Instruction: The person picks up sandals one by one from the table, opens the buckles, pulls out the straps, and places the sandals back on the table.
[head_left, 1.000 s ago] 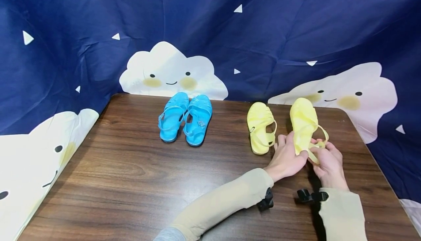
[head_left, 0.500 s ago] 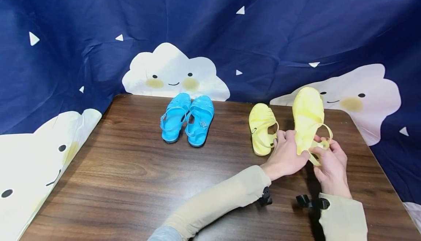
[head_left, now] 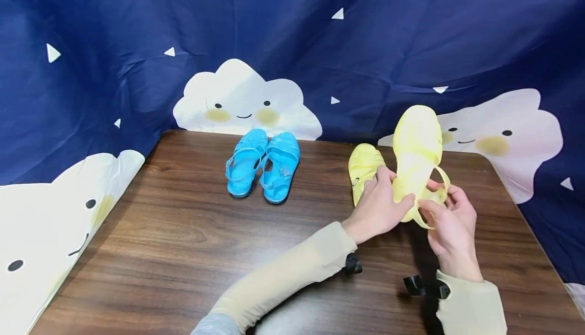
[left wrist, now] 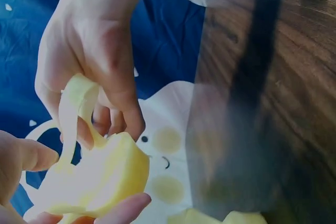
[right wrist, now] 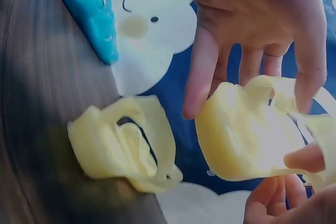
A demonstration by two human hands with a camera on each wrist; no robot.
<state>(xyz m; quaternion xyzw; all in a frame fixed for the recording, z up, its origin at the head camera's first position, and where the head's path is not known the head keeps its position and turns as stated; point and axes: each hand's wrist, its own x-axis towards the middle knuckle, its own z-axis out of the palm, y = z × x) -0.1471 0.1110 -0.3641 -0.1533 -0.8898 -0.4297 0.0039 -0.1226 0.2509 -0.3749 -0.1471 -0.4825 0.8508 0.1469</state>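
A person's left hand [head_left: 375, 205] and right hand [head_left: 457, 223] hold one yellow sandal [head_left: 415, 147] up above the right side of the worktop [head_left: 183, 233]. The sandal is tipped up, with its round toe at the top and its heel down between the hands. It looks like smooth, bendy plastic, and the light makes the inside shine almost white. The left hand grips the heel end, with its thumb on the inside and its other fingers along the side. The right hand pinches the thin, flat heel strap [left wrist: 68, 121], which sticks out in a curvy loop.

Just beside the left hand, the other yellow sandal [head_left: 364, 165] sits on the worktop, partly hidden by that hand. It has bumpy ridges over its toe and a small buckle [head_left: 356, 181] on its side.

Well apart, to the left, two bright blue sandals [head_left: 281, 167] sit side by side near the back edge. They look like plastic too, with round toes, thin straps and shiny tops.

The worktop is brown with streaky wood lines. Behind it hangs a wrinkly dark blue cloth [head_left: 292, 20] with white triangles and puffy, smiling clouds [head_left: 237, 89]. The person's sleeves [head_left: 283, 269] are pale tan, and a black strap piece [head_left: 352, 265] shows at each wrist.
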